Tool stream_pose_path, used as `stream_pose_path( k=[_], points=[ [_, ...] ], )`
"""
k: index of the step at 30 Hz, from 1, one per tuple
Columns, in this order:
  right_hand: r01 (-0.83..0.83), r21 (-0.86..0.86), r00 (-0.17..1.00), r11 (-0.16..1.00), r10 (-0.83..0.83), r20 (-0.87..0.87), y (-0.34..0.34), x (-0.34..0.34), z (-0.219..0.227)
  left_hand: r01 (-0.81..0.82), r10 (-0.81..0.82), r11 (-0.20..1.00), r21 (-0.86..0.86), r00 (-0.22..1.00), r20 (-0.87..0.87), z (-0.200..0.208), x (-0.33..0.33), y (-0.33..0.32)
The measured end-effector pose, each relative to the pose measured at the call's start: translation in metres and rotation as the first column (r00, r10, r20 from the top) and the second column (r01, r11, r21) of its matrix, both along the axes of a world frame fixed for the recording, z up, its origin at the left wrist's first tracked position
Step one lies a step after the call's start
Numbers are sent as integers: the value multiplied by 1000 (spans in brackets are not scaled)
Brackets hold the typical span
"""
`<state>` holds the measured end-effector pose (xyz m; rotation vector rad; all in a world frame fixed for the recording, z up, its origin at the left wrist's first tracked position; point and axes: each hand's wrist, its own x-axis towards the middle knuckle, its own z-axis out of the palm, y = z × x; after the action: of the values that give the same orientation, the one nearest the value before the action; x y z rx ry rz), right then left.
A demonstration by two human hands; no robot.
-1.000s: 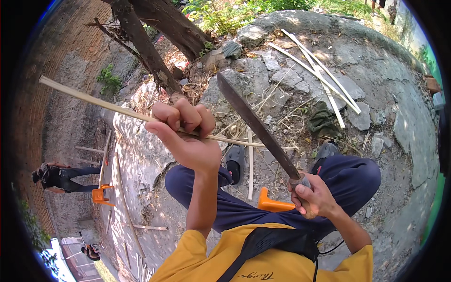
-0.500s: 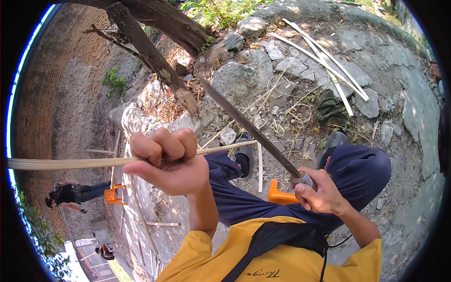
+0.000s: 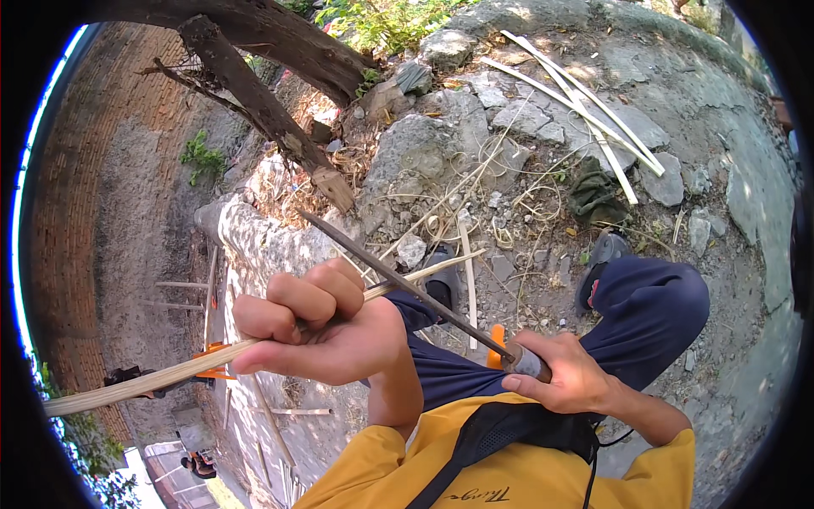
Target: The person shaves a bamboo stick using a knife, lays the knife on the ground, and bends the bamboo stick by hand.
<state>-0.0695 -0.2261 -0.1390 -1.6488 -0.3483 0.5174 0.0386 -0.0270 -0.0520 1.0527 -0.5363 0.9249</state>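
Note:
My left hand (image 3: 326, 318) is closed around a long pale bamboo strip (image 3: 144, 386). One end runs out toward the lower left; the short other end (image 3: 454, 261) sticks out past my fist to the right. In my right hand (image 3: 564, 369), the fingers wrap the handle (image 3: 527, 363) of a knife with a long, narrow dark blade (image 3: 373, 261). Its tip points up and left, beyond my left hand. Blade and strip cross just right of my left fist; whether they touch I cannot tell.
An orange stool (image 3: 497, 343) shows between my legs. Pale strips (image 3: 585, 110) lie on broken concrete at the far right, near a dark cloth (image 3: 598, 193). A cut trunk (image 3: 263, 102) leans at the upper left. Poles and another person (image 3: 199, 465) are off to the left.
The knife has moved left and down, its blade now across the strip. My left hand has dropped slightly to the right, and the strip's long end now slopes down to the left.

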Motion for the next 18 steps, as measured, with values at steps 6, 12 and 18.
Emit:
stream_pose_path(
  k=[6, 12, 18],
  points=[
    [-21, 54, 993, 998, 27, -114, 10, 8, -12, -56, 56, 998, -7, 998, -10, 0, -3, 2],
    [32, 53, 999, 998, -32, 6, 29, 16, -23, -60, 60, 998, -2, 998, -20, -2, -5, 8],
    [37, 140, 999, 990, -35, -18, 45, 30, -32, -123, 123, 991, -45, 992, -17, 0, -1, 11]
  ],
)
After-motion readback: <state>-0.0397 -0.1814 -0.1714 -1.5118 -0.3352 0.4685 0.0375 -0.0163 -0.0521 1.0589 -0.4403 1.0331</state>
